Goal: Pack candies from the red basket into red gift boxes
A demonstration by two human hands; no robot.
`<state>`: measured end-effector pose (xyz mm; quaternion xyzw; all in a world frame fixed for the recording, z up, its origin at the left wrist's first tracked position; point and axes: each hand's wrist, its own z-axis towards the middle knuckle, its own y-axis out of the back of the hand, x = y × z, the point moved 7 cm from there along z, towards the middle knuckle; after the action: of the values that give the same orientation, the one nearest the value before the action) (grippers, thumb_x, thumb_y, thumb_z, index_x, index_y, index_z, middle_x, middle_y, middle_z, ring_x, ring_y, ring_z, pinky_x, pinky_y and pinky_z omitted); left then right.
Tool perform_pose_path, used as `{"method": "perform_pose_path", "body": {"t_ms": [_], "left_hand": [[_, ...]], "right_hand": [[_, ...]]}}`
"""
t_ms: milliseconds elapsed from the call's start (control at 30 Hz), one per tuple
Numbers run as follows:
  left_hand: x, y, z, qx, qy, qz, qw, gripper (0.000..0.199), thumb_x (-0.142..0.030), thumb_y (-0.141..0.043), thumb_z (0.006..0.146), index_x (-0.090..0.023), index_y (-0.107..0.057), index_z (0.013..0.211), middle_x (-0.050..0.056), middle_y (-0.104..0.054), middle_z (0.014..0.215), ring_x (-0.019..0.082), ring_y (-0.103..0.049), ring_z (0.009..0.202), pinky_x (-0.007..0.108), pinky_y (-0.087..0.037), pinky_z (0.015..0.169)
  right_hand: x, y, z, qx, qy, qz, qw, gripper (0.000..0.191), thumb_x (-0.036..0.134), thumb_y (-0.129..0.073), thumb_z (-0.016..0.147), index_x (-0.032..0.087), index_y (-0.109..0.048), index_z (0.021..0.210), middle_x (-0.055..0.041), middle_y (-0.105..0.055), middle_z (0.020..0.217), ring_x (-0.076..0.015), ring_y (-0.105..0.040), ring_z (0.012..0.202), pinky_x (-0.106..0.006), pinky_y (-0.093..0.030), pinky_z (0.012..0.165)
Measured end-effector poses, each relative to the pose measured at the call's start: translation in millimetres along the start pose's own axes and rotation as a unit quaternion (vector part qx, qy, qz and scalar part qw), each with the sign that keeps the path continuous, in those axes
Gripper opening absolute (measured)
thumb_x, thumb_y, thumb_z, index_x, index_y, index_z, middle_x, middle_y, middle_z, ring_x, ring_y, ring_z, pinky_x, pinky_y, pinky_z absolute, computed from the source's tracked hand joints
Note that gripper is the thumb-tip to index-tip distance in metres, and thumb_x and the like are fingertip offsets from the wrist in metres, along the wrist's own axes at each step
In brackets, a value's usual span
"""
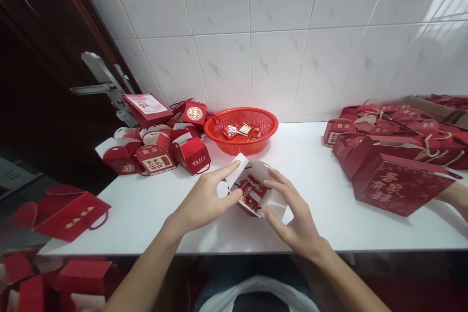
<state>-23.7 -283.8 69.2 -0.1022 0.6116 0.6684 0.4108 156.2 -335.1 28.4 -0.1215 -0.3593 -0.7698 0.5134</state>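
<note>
Down low at the left, below the bench (310, 156), there are some red boxes (84, 282). Up at the bench's left end is a red box with gold writing (73, 214).

Near the front middle of the white bench is an open box (275, 200), right between the person's two hands. It is white inside, with little red packets (252, 192) in it. The left hand (208, 195) has its thumb and fingers apart, touching the left flap. The right hand (292, 212) is spread and curved too, at the right side — I can't tell how hard either one presses.

Over to the right, a big red box (402, 185) tips to one side, with part of another person's arm (455, 200) beside it. A pile of red boxes (383, 122) is behind.

Farther back on the left sits a bunch of small red boxes (157, 158). Next to them is a red basket (241, 147) with a few sweets (244, 129) inside — just in front of the tiled wall (278, 0).
</note>
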Motion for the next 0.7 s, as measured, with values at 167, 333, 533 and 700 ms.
{"method": "perform_pose_path", "body": {"t_ms": [167,333,533,700], "left_hand": [[25,-8.8,21,0.032,0.060,-0.026,0.997,0.061,-0.050,-0.061,0.088,-0.022,-0.056,0.142,0.007,-0.056,0.145,0.032,-0.057,0.130,0.042,-0.054,0.100],[38,-15.4,28,0.027,0.076,-0.044,0.996,0.061,-0.053,-0.057,0.090,-0.021,-0.056,0.142,0.009,-0.056,0.145,0.032,-0.057,0.129,0.041,-0.054,0.097],[30,-11.7,33,-0.020,-0.018,-0.025,0.999,0.049,-0.050,-0.061,0.090,-0.024,-0.064,0.132,0.008,-0.063,0.133,0.027,-0.060,0.123,0.042,-0.049,0.104],[24,-13.7,38,-0.046,-0.076,-0.043,0.995,0.048,-0.042,-0.063,0.091,-0.024,-0.057,0.135,0.006,-0.066,0.116,0.021,-0.064,0.105,0.037,-0.053,0.093]], "right_hand": [[-17,5,26,0.017,-0.009,0.013,1.000,0.035,0.022,-0.063,0.090,0.024,-0.057,0.124,-0.0129,-0.059,0.136,-0.0255,-0.056,0.129,-0.041,-0.050,0.104],[-35,8,44,0.039,-0.024,0.032,0.998,0.029,0.030,-0.065,0.092,0.024,-0.060,0.120,-0.0113,-0.065,0.127,-0.0253,-0.060,0.122,-0.040,-0.050,0.101],[-56,-2,53,0.112,-0.068,0.129,0.983,0.029,0.033,-0.055,0.098,0.028,-0.061,0.126,-0.0085,-0.059,0.140,-0.0242,-0.053,0.132,-0.043,-0.042,0.110],[-69,-10,58,0.120,-0.098,0.217,0.964,0.031,0.034,-0.051,0.099,0.034,-0.060,0.129,-0.0029,-0.042,0.156,-0.0246,-0.036,0.146,-0.047,-0.033,0.117]]}}
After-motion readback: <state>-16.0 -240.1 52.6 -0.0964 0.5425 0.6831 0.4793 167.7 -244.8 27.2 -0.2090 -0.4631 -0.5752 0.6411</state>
